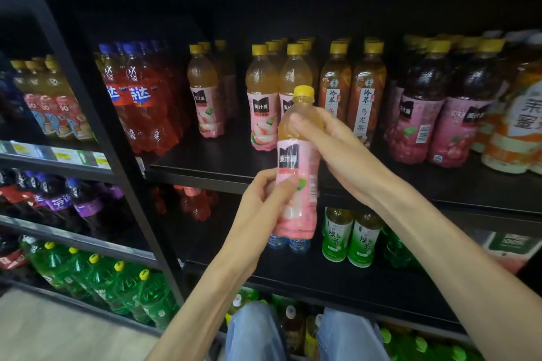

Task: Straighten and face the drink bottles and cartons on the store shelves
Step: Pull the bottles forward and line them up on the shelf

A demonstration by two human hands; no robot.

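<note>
I hold a peach juice bottle (297, 161) with a yellow cap and pink label upright in the air, in front of the black shelf (205, 167). My left hand (265, 199) grips its lower label part. My right hand (328, 143) wraps its upper shoulder below the cap. On the shelf behind stand more peach juice bottles (262, 102), a single one (205, 94) further left, and two oolong tea bottles (365, 91) to the right.
Red soda bottles (140, 102) fill the shelf's left end. Dark juice bottles with pink labels (422, 114) and orange-labelled bottles (516, 123) stand at the right. Green tea bottles (352, 237) sit on the shelf below. Green soda bottles (117, 281) line the lower left rack.
</note>
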